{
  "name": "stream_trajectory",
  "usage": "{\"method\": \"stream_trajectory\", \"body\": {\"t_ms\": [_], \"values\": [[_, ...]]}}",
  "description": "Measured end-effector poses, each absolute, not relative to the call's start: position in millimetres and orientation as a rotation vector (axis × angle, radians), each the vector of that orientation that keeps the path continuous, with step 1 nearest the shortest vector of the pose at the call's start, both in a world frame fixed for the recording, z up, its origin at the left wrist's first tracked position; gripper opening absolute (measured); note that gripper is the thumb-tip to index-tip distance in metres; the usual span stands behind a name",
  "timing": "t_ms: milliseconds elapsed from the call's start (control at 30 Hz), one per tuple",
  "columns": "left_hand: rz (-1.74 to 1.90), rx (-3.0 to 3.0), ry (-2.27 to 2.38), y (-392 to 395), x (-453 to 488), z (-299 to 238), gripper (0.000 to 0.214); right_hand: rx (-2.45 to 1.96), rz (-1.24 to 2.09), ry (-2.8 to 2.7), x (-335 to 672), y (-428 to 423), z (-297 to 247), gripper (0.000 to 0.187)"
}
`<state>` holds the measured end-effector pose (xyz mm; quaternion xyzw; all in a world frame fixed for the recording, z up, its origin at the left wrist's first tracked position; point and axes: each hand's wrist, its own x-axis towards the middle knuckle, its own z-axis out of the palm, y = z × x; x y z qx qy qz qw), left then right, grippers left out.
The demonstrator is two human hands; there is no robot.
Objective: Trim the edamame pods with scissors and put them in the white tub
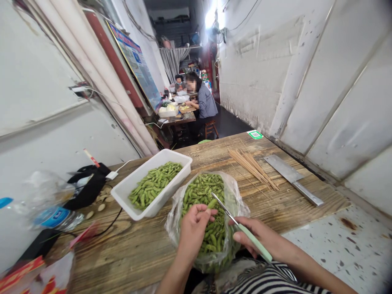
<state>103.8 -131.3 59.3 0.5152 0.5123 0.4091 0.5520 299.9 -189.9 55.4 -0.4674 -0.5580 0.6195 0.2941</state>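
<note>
My left hand (196, 226) pinches a green edamame pod (211, 203) above an open clear plastic bag (237, 196) full of pods. In my right hand (257, 237) is a pair of scissors (249, 237) with pale green handles. Its blades point up and left, their tips close to the pod in my left hand. Whether the blades touch that pod I cannot tell. Left of the bag stands a white plastic tub (122, 194) partly filled with edamame pods.
Bamboo skewers (254, 167) and a cleaver (288, 173) lie to the right on the wooden table (122, 245). At the left are a water bottle (58, 218), a cable and a black holder. A person (205, 100) sits at a table further back, with another person (179, 84) behind.
</note>
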Motion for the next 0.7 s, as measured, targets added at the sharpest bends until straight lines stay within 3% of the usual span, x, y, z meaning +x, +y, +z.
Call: {"method": "stream_trajectory", "body": {"t_ms": [467, 700], "values": [[0.975, 1.259, 1.216, -141, 112, 60, 0.023, -1.235, 1.613, -1.568, 301, -189, 59, 0.046], [0.989, 1.215, 1.212, -141, 112, 57, 0.023, -1.239, 1.728, -1.358, 298, -188, 48, 0.042]]}}
